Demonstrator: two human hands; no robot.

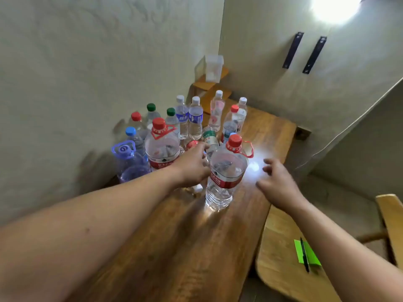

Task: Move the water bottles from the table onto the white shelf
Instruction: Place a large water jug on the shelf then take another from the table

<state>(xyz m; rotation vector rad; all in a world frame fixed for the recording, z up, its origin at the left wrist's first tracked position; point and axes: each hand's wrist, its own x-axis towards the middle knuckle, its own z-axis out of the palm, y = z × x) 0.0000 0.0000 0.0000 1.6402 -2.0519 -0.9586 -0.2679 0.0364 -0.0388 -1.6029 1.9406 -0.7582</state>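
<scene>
Head camera: nearest, at right, a wooden chair carries a green note and a pen. Both forearms reach over the wooden counter. The right hand hovers with fingers spread, holding nothing, just right of a large red-capped water bottle standing upright. The left hand reaches in at that bottle's left; whether it grips anything cannot be told. Behind, the other water bottles stand clustered by the wall, with one green-labelled bottle tilted.

Left hand fingertips hide behind the nearest large bottle; right hand is blurred.
</scene>
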